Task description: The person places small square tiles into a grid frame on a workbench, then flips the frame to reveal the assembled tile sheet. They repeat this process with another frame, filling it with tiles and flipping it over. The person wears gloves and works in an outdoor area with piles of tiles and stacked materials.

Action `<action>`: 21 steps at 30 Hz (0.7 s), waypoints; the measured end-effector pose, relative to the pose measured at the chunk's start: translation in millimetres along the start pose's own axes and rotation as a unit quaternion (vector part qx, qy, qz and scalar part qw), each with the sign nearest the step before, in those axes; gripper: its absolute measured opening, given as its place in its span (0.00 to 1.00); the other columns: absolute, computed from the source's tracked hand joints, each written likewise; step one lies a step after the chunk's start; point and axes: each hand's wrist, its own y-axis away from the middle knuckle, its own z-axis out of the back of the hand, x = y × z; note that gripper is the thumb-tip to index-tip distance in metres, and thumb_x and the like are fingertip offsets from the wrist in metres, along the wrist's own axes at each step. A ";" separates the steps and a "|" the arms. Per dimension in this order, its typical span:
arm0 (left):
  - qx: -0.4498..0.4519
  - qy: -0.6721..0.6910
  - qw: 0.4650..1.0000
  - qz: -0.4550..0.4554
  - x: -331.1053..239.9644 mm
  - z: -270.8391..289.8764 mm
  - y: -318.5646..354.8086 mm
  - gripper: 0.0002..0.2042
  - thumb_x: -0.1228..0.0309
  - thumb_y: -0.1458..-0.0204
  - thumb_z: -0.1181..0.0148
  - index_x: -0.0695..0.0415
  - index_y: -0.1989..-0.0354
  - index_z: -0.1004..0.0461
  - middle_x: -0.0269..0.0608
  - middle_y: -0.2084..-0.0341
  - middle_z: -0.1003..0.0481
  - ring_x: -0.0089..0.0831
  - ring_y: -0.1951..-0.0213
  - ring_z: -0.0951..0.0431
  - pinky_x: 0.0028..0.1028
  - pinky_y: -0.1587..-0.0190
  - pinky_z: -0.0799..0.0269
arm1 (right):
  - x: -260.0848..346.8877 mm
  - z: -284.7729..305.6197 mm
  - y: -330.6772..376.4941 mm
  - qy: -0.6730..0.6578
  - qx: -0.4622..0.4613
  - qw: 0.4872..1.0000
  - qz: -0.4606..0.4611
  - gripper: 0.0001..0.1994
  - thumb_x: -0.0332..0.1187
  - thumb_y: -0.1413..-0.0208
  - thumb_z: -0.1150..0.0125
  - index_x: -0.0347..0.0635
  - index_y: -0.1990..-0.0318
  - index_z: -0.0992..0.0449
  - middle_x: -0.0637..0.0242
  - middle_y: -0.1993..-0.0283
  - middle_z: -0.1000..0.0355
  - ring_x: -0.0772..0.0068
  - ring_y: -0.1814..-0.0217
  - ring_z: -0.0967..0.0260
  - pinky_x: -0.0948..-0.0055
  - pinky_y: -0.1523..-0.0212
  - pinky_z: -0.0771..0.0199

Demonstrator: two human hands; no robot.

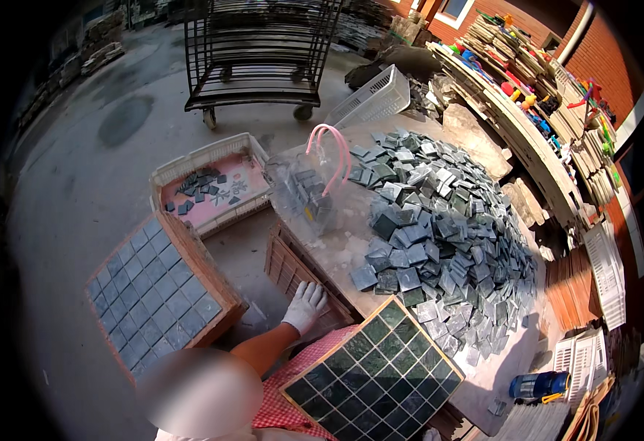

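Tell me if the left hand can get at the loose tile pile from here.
Probably yes: the gloved left hand touches the brown panel, and the uncovered tile pile begins a little beyond it; only the panel's upper edge seems to stand between.

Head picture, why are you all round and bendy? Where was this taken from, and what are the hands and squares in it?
A person wears the camera on their head, looking down. Its very wide lens bends straight edges. No robot here, just hands! The white-gloved left hand touches a reddish-brown, ribbed board. A bit of what looks like the white-gloved right hand peeks in at the bottom, beside a tilted grid of dark green square tiles. It's mostly hidden, so I can't tell whether it grips. On the pale worktop lies a big heap of loose grey-green square tiles. On the left, more blue-grey square tiles sit in neat rows.
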 end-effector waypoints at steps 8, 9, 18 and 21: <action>-0.058 0.097 0.993 -0.016 15.1 2.3 8.1 0.19 0.72 0.59 0.47 0.60 0.55 0.31 0.49 0.56 0.32 0.45 0.47 0.33 0.42 0.46 0.37 | 24.0 7.6 -4.1 -0.150 0.019 0.973 -0.174 0.21 0.43 0.40 0.49 0.33 0.50 0.28 0.53 0.48 0.28 0.58 0.46 0.32 0.69 0.44 0.36; -0.054 0.083 0.995 -0.025 9.2 2.4 0.3 0.19 0.72 0.59 0.46 0.59 0.55 0.31 0.48 0.55 0.32 0.44 0.47 0.34 0.41 0.46 0.37 | 16.7 11.0 3.1 -0.140 0.010 0.975 -0.172 0.21 0.43 0.40 0.49 0.33 0.50 0.28 0.54 0.48 0.28 0.58 0.46 0.32 0.69 0.44 0.36; -0.010 0.005 1.000 -0.003 11.5 2.3 -11.0 0.18 0.69 0.57 0.48 0.53 0.54 0.28 0.36 0.63 0.31 0.35 0.57 0.35 0.37 0.51 0.39 | 55.0 0.6 -10.4 -0.136 -0.054 0.978 -0.151 0.15 0.36 0.43 0.47 0.31 0.58 0.24 0.50 0.58 0.25 0.55 0.54 0.26 0.67 0.52 0.28; 0.016 0.032 0.998 -0.060 21.8 -3.2 -10.9 0.13 0.69 0.57 0.49 0.53 0.61 0.26 0.34 0.68 0.29 0.35 0.57 0.35 0.39 0.50 0.40 | 49.6 -0.8 -4.8 -0.138 -0.053 0.977 -0.157 0.16 0.36 0.43 0.47 0.31 0.57 0.24 0.50 0.58 0.24 0.56 0.54 0.26 0.68 0.52 0.29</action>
